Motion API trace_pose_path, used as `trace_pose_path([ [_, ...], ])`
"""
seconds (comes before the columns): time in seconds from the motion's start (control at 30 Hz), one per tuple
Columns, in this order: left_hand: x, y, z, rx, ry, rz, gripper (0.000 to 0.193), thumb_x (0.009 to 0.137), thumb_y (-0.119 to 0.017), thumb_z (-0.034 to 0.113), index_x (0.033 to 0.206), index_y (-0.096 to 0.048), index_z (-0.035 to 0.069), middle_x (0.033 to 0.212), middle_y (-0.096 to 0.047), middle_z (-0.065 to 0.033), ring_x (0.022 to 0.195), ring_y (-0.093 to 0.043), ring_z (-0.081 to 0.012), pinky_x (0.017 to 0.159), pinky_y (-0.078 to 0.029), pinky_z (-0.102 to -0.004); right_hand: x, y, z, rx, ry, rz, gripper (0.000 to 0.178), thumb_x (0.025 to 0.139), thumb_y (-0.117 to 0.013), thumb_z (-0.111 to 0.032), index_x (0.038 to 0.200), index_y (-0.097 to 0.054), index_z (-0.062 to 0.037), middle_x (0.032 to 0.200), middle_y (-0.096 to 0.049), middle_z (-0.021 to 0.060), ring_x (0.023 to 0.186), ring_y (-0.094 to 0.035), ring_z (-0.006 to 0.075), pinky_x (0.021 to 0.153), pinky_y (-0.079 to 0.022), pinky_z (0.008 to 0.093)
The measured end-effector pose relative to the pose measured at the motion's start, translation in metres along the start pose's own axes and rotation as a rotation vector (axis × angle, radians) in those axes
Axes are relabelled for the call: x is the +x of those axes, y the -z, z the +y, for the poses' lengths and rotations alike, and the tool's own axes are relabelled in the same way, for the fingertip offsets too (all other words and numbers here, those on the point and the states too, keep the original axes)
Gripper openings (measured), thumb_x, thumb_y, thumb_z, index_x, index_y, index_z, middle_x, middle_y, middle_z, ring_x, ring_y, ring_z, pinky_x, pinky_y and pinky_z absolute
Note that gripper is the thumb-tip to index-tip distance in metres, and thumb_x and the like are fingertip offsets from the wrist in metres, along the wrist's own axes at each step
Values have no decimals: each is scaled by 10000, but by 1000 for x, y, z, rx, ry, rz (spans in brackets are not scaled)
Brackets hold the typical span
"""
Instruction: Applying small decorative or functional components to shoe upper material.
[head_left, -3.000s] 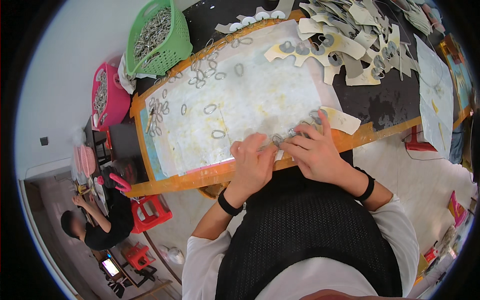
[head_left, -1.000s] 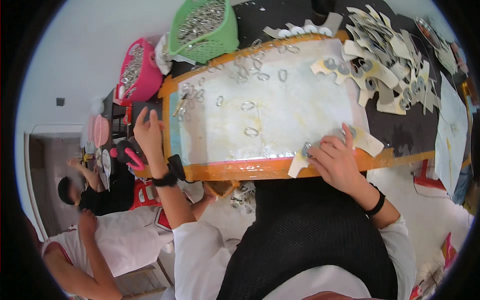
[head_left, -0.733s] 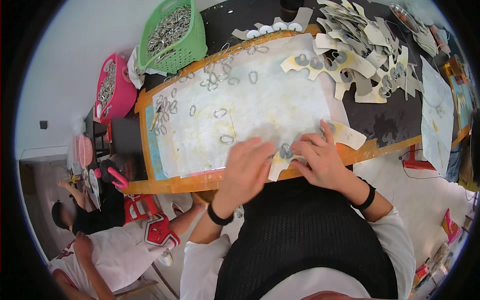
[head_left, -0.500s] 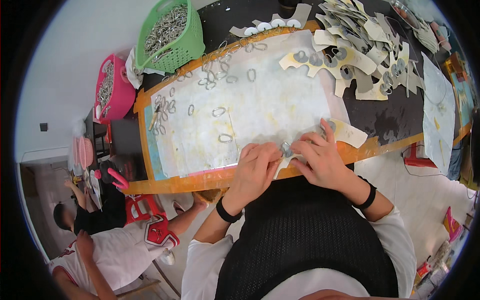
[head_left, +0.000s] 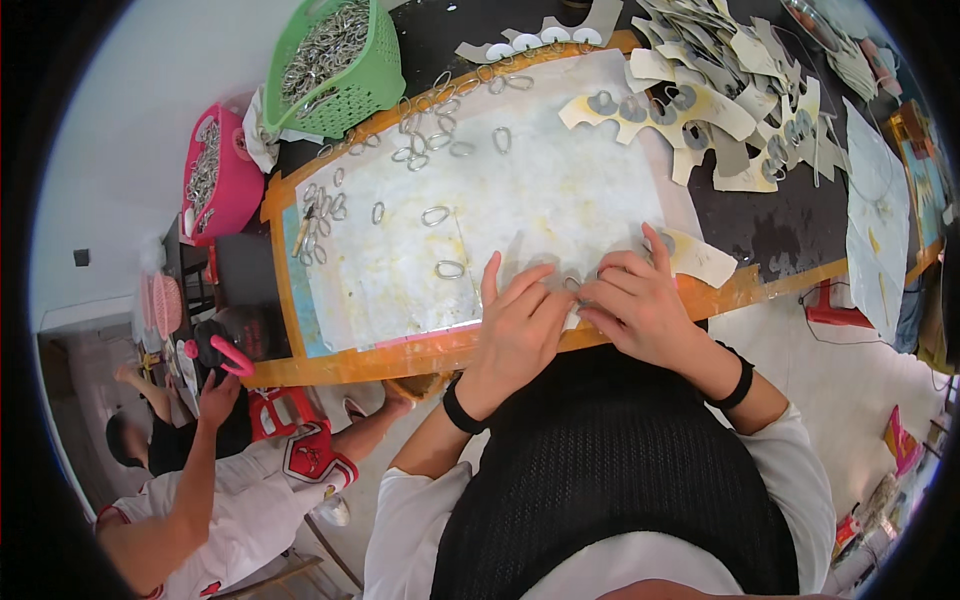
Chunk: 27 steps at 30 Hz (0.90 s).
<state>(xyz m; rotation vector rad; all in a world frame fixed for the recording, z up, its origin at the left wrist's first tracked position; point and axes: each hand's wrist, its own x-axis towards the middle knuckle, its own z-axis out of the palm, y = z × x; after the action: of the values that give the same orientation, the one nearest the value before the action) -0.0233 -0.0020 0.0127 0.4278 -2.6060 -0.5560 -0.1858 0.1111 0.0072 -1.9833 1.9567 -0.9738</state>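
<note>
My left hand [head_left: 520,328] and my right hand [head_left: 642,308] meet at the near edge of the table. Between their fingertips is a small oval metal ring [head_left: 571,283] on a beige flat piece [head_left: 704,261], whose larger end shows right of my right hand. My right fingers pinch around this spot, one finger raised. The left fingers curl in against the piece, with one stretched upward; the thumb is hidden. Loose oval metal rings [head_left: 449,269] lie on the white sheet [head_left: 560,190] in front.
A green basket [head_left: 385,85] and a pink basket [head_left: 232,190], both full of metal rings, stand at the left. A pile of beige cut pieces [head_left: 700,75] lies far right, and a strip with white discs [head_left: 555,37] at the back. Another person [head_left: 230,490] sits at lower left.
My left hand's fingers have lifted and spread a little, now covering more of the beige piece. My right hand stays almost in place. The other person's arm has reached up toward the table.
</note>
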Motion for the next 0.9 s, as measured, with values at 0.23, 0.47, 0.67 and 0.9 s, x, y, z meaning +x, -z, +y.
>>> trace_pose_path([
  [0.23, -2, -4, -1, -12, 13, 17, 98, 788, -680, 17, 867, -640, 60, 836, -619, -50, 1033, -615, -252, 1108, -167, -591, 0, -5, 1, -66, 49, 44, 149, 768, -682, -146, 905, -652, -94, 845, -575, 8, 987, -576, 191, 1082, -192, 640],
  [0.47, -3, 0, -2, 32, -42, -26, 116, 774, -679, 16, 880, -659, 60, 778, -562, -51, 1052, -607, -255, 1108, -133, -633, 2, -5, 2, -193, 105, 56, 106, 816, -601, -126, 902, -624, -68, 844, -556, 13, 985, -585, 178, 1087, -168, 661],
  [0.67, -5, 0, -4, 34, -79, -21, 110, 759, -679, 15, 857, -675, 66, 755, -542, -42, 1060, -605, -239, 1110, -114, -641, 0, -2, -2, -100, 97, 64, 100, 792, -624, -129, 884, -621, -90, 839, -554, 10, 1013, -577, 169, 1101, -133, 661],
  [0.9, -11, 5, -7, 131, -170, -75, 219, 757, -661, 35, 958, -716, 101, 837, -602, -7, 1115, -579, -226, 1091, -57, -685, -5, 0, 5, -174, 155, 32, 95, 778, -655, -137, 867, -626, -123, 855, -562, -23, 1012, -561, 179, 1081, -162, 667],
])
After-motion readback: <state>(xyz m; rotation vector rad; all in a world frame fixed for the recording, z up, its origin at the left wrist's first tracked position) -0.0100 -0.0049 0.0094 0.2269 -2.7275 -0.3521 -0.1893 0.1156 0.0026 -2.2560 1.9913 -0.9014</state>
